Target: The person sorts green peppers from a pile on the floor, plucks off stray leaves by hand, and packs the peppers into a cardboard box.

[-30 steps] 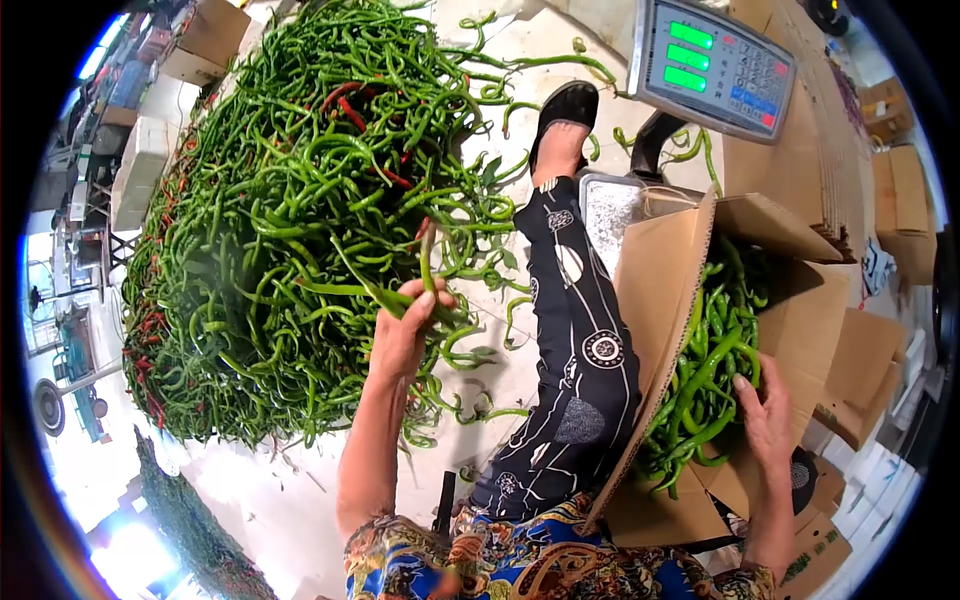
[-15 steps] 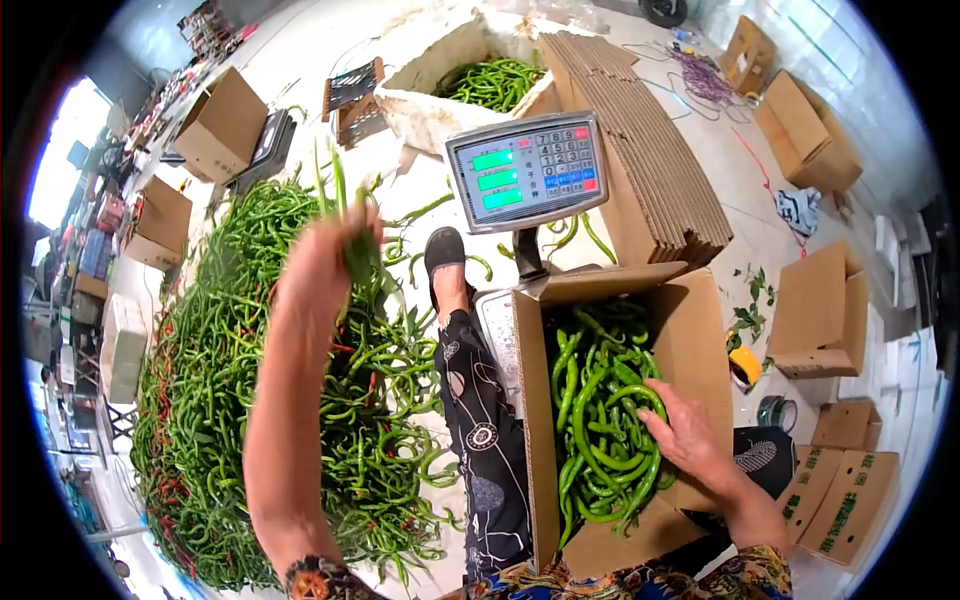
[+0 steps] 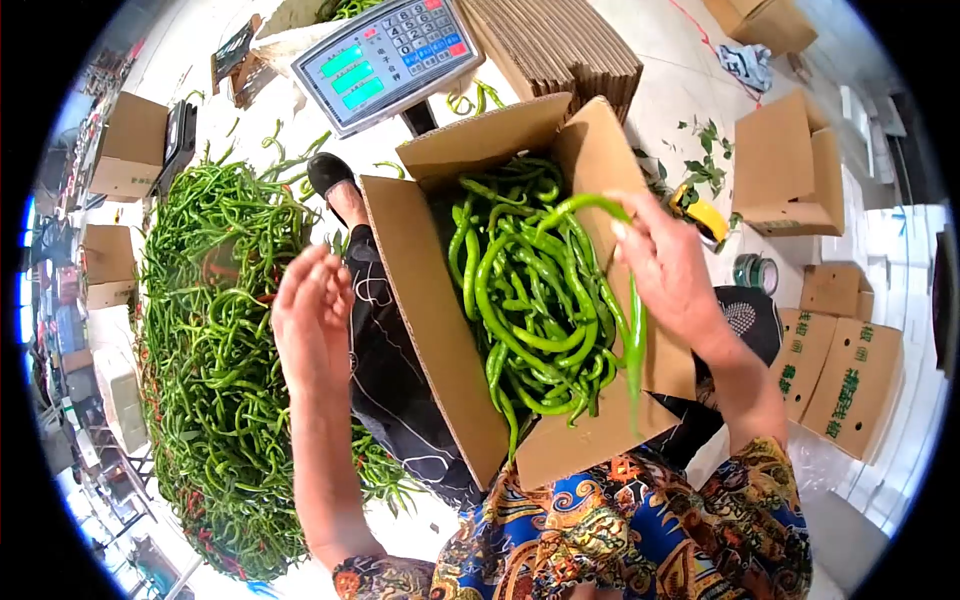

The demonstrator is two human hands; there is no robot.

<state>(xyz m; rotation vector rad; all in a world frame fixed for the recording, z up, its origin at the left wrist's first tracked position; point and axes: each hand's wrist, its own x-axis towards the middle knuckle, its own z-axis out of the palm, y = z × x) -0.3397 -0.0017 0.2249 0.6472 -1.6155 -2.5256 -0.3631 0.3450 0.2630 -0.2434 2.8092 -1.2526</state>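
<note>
My right hand (image 3: 665,265) is closed on long green chili peppers (image 3: 635,345) above the right side of an open cardboard box (image 3: 420,310). One arches to the left over the box and another hangs down below the fingers. Many green chili peppers (image 3: 535,290) fill the box in a tangle. My left hand (image 3: 312,310) is raised between the box and a large pile of chili peppers (image 3: 215,400), fingers half curled and slightly apart, with nothing visible in them. The pile is mostly green with some red.
A digital scale display (image 3: 385,60) stands behind the box. Stacked flat cardboard (image 3: 560,45) lies beyond it. On the right are an open carton (image 3: 785,165), a yellow tape dispenser (image 3: 700,212), a tape roll (image 3: 755,272) and printed cartons (image 3: 840,385).
My left hand has come down and nearer, and the green stalks it held are gone from view. My right hand has lifted peppers from the box. The camera view has shifted and the box appears tilted.
</note>
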